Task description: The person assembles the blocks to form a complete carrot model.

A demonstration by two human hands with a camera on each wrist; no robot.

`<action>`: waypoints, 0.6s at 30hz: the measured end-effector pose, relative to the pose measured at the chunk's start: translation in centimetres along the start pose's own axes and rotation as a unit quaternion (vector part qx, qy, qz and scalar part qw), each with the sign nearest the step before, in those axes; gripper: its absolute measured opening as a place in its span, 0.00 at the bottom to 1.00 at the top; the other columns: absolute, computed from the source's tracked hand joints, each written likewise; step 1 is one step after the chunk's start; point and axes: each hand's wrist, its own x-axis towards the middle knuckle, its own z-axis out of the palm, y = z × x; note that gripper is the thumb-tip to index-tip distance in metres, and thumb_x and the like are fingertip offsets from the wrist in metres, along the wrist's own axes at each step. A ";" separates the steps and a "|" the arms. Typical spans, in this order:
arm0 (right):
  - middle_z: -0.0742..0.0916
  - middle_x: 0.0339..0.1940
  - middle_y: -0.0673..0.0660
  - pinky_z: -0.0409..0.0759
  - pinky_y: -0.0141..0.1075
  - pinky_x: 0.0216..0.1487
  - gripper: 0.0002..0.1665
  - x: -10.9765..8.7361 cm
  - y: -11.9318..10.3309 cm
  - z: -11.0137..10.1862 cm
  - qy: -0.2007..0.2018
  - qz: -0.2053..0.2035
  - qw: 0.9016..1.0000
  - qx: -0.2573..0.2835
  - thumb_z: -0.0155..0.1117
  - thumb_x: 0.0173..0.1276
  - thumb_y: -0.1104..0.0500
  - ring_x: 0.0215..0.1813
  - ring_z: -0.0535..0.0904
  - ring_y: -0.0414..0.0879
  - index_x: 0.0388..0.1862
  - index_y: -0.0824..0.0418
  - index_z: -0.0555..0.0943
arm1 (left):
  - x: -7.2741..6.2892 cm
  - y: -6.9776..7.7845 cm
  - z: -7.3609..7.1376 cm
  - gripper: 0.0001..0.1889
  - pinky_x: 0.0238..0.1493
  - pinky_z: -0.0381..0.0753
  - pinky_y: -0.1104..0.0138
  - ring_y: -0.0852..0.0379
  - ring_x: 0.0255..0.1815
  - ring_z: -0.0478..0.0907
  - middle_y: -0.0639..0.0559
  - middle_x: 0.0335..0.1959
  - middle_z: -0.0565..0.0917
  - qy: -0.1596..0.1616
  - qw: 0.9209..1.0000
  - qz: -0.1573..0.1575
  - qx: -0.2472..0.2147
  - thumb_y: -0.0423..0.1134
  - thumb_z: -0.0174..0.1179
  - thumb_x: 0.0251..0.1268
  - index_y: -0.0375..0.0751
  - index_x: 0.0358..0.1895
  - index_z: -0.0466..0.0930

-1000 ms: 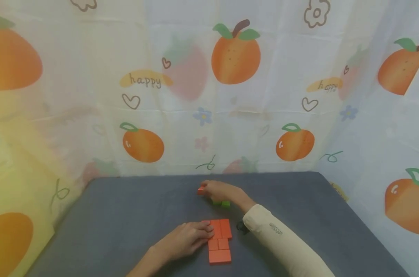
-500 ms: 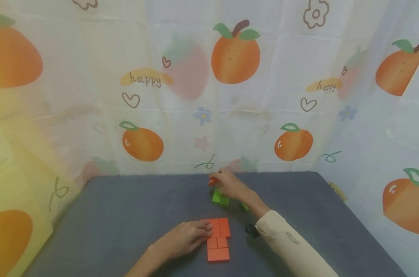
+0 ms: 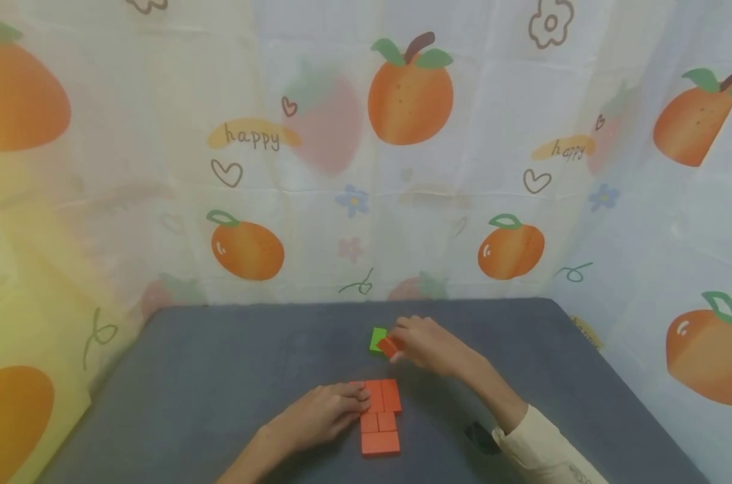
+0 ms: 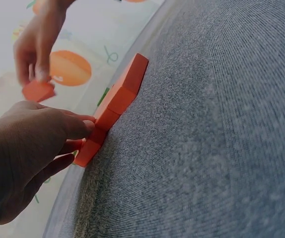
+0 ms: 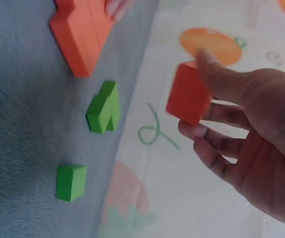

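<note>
Several flat orange-red blocks [image 3: 380,442] lie joined edge to edge on the dark grey tabletop, in a shape wide at the far end and narrower at the near end. My left hand [image 3: 326,415] rests its fingertips on the far left part of this shape, partly covering it. In the left wrist view its extended fingers [image 4: 75,124] touch the blocks at the end. Above the table, my right hand [image 3: 429,346] pinches a loose red block [image 5: 188,91] between thumb and fingers. Beneath and behind that held block is a green block [image 3: 377,338].
In the right wrist view, two green blocks [image 5: 103,109] touch each other and a third green block [image 5: 71,182] stands apart. A small dark object [image 3: 482,438] lies by the right sleeve. A fruit-print curtain [image 3: 366,168] hangs beyond the table's far edge.
My right hand has carried the red block first up and away, then back toward me and rightward over the green blocks. The left hand has stayed on the joined blocks.
</note>
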 end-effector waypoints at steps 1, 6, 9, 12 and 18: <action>0.84 0.38 0.50 0.74 0.33 0.38 0.17 -0.4 -0.3 -0.2 -0.010 -0.008 1.000 0.004 0.78 0.64 0.50 0.37 0.76 0.42 0.47 0.57 0.88 | 0.0 0.0 0.0 0.15 0.66 0.85 0.58 0.56 0.71 0.81 0.52 0.67 0.85 0.002 1.000 0.003 0.004 0.40 0.61 0.78 0.49 0.62 0.87; 0.85 0.34 0.46 0.73 0.29 0.37 0.15 -2.3 -2.1 -0.6 -0.028 -0.050 0.998 0.025 0.80 0.63 0.49 0.35 0.74 0.36 0.43 0.54 0.88 | 0.0 -0.1 -0.1 0.15 0.65 0.86 0.56 0.53 0.69 0.83 0.50 0.65 0.86 0.025 0.999 0.017 0.015 0.39 0.61 0.78 0.47 0.61 0.88; 0.83 0.33 0.45 0.72 0.27 0.36 0.15 -3.2 -3.2 -0.6 -0.051 -0.057 0.996 0.045 0.79 0.63 0.47 0.33 0.71 0.33 0.40 0.53 0.86 | -0.1 0.1 -0.1 0.15 0.66 0.85 0.56 0.53 0.69 0.82 0.50 0.65 0.86 0.029 0.999 0.016 0.017 0.40 0.61 0.78 0.47 0.61 0.87; 0.81 0.32 0.43 0.70 0.24 0.37 0.17 -3.9 -4.4 -0.4 -0.084 -0.060 0.993 0.057 0.78 0.63 0.44 0.33 0.67 0.31 0.39 0.52 0.84 | -0.1 0.2 -0.3 0.15 0.67 0.85 0.56 0.53 0.69 0.82 0.51 0.65 0.86 0.024 1.000 0.011 0.015 0.40 0.60 0.79 0.47 0.62 0.87; 0.79 0.32 0.40 0.68 0.22 0.39 0.19 -4.8 -6.6 1.4 -0.114 -0.108 0.985 0.076 0.80 0.60 0.40 0.32 0.64 0.28 0.38 0.50 0.84 | -0.2 0.2 -0.2 0.16 0.67 0.84 0.56 0.54 0.70 0.81 0.51 0.66 0.85 0.015 1.000 0.005 0.006 0.40 0.60 0.78 0.45 0.63 0.86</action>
